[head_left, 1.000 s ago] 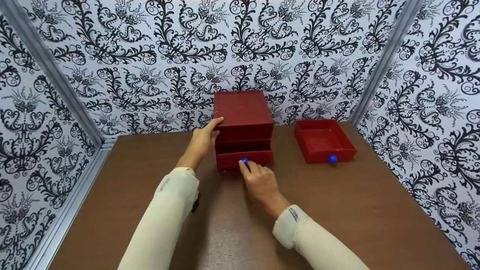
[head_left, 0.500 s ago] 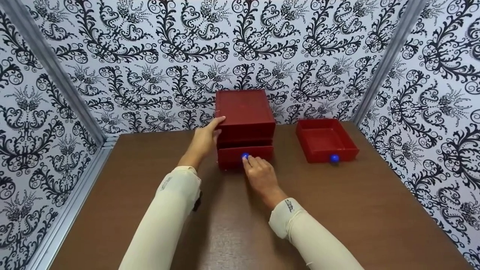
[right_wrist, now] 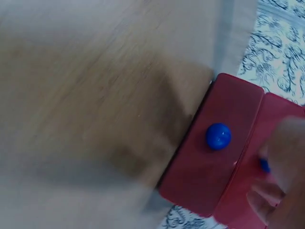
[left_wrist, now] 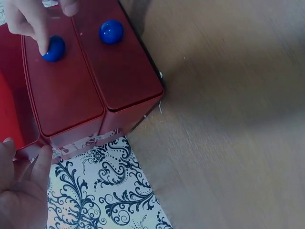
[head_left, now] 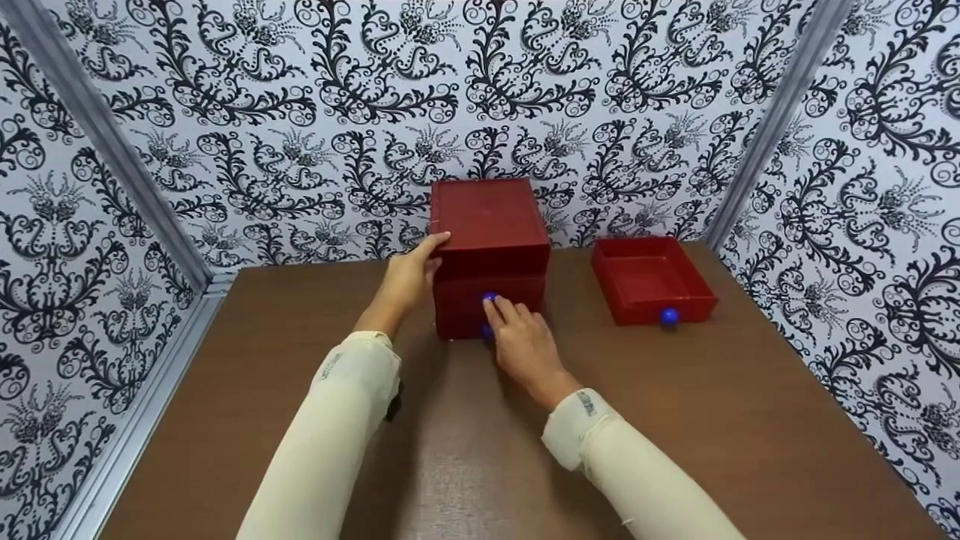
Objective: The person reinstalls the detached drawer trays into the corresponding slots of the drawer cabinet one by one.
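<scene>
A red drawer cabinet [head_left: 491,214] stands near the back wall, its top slot a dark opening. Below that slot, the middle drawer [left_wrist: 66,90] and bottom drawer [left_wrist: 126,69] sit in the cabinet, a blue ball knob on each front. My left hand [head_left: 407,281] grips the cabinet's left side wall by its front edge, fingers on both sides of it in the left wrist view. My right hand [head_left: 525,343] touches the middle drawer's blue knob [left_wrist: 54,49] with an outstretched finger. The bottom drawer's blue knob [right_wrist: 218,136] shows free of the hand.
To the cabinet's right, a separate red drawer [head_left: 652,281] with its own blue knob lies on the brown table [head_left: 465,465]. Patterned panels [head_left: 360,112] stand at the back and both sides, with metal posts at the corners.
The middle drawer has slid back into the cabinet, with my right hand moving forward at its knob. The bottom drawer's knob has come into sight. My left hand keeps its grip on the cabinet.
</scene>
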A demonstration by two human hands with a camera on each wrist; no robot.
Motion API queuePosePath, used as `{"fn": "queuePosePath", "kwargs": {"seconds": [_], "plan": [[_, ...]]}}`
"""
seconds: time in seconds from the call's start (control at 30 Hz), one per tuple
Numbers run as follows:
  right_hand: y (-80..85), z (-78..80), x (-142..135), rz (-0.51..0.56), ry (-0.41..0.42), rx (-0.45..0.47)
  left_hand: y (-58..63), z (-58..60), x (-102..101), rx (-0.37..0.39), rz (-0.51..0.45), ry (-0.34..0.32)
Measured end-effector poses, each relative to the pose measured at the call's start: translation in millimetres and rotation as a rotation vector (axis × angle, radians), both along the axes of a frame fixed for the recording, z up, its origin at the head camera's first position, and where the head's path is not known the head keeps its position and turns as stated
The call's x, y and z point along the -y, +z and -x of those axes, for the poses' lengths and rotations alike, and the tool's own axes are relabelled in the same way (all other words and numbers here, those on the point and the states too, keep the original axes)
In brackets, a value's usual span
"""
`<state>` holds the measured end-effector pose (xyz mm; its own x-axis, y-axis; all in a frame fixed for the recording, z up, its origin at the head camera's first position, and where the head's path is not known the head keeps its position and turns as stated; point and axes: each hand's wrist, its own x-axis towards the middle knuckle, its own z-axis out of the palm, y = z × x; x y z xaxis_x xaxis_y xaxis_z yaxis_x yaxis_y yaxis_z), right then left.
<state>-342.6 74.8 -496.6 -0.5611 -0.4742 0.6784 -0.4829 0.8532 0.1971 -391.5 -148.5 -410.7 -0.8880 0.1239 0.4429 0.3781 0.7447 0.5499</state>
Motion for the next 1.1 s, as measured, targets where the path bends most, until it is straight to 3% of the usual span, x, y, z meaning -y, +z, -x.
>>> {"fn": "queuePosePath", "kwargs": {"seconds": [0.1, 0.2, 0.47, 0.57, 0.7, 0.77, 0.97, 1.1], "plan": [[-4.1, 12.0, -31, 0.044, 0.048, -0.093, -0.4, 0.7, -1, 0.010, -0.005, -0.002], [-7.4, 27.9, -75, 0.093, -0.009, -0.108, -1.8, 1.9, -1, 0.005, -0.001, -0.006], [0.5, 46.4, -202, 0.146, -0.341, 0.376, -5.2, 5.0, -2, -0.014, 0.007, -0.022], [-1.7, 48.8, -237, 0.137, -0.380, 0.494, -5.9, 5.6, 0, -0.034, 0.017, -0.020], [-7.8, 46.9, -270, 0.117, -0.363, 0.650, -4.1, 4.7, 2, -0.066, 0.037, -0.026], [-10.8, 45.7, -280, 0.087, -0.339, 0.659, -3.4, 4.1, 1, -0.090, 0.044, -0.034], [-19.4, 48.6, -286, 0.033, -0.271, 0.493, -4.7, 4.7, 1, -0.142, 0.045, -0.044], [-23.2, 50.0, -283, 0.047, -0.243, 0.500, -7.2, 5.0, 2, -0.152, 0.040, -0.040]]}}
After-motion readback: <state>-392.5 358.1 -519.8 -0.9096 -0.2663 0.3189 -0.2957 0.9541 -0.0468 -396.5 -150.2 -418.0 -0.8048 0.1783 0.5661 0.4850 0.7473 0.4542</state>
